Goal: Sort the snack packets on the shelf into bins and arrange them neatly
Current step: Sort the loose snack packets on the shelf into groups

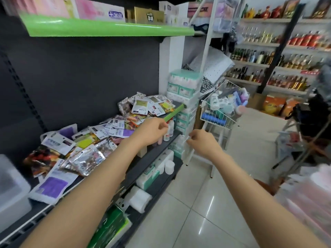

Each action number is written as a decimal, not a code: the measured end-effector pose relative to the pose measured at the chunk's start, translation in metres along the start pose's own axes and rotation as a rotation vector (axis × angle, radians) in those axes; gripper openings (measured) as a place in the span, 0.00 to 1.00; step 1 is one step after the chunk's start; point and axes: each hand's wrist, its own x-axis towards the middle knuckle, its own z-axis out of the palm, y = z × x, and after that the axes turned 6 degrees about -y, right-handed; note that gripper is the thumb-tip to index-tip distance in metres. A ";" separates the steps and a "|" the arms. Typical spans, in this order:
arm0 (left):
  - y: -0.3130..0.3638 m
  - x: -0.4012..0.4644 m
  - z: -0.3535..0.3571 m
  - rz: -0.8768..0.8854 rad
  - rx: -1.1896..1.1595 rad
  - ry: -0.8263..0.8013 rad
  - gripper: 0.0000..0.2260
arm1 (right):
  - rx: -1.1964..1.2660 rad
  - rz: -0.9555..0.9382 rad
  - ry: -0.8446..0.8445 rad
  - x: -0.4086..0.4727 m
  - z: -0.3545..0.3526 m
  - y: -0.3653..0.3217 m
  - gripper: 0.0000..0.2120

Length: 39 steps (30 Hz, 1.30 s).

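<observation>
A heap of snack packets (100, 140), purple, silver, white and multicoloured, covers the dark shelf (143, 169) from its left end to the far right corner. My left hand (152, 131) hovers over the shelf's front edge beside the pile, its fingers curled with nothing visible in them. My right hand (202, 142) is out past the shelf end over the aisle. Its thumb and forefinger pinch a thin clear piece (187, 139) that is too blurred to name. A clear plastic bin (12, 190) stands at the shelf's left end.
A green-edged shelf (107, 29) with boxes hangs overhead. Small bottles (169, 133) stand on the shelf edge under my left hand. Stacked tissue packs (182, 86), a white rack and a wire basket (220, 113) stand to the right. Tissue rolls fill the lower shelves.
</observation>
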 end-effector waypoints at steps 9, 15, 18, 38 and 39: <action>0.009 0.167 0.008 -0.076 -0.028 0.038 0.10 | -0.067 -0.017 -0.072 0.158 -0.061 0.058 0.20; -0.004 0.272 0.016 -0.073 0.014 0.037 0.10 | -0.054 -0.023 -0.080 0.254 -0.079 0.091 0.19; -0.019 0.332 0.021 -0.077 0.033 0.047 0.10 | -0.095 -0.041 -0.110 0.311 -0.089 0.100 0.19; -0.162 0.586 -0.033 -0.415 -0.004 0.119 0.09 | -0.114 -0.268 -0.306 0.662 -0.095 0.054 0.18; -0.169 0.593 -0.035 -0.444 -0.001 0.121 0.09 | -0.120 -0.299 -0.316 0.675 -0.092 0.050 0.17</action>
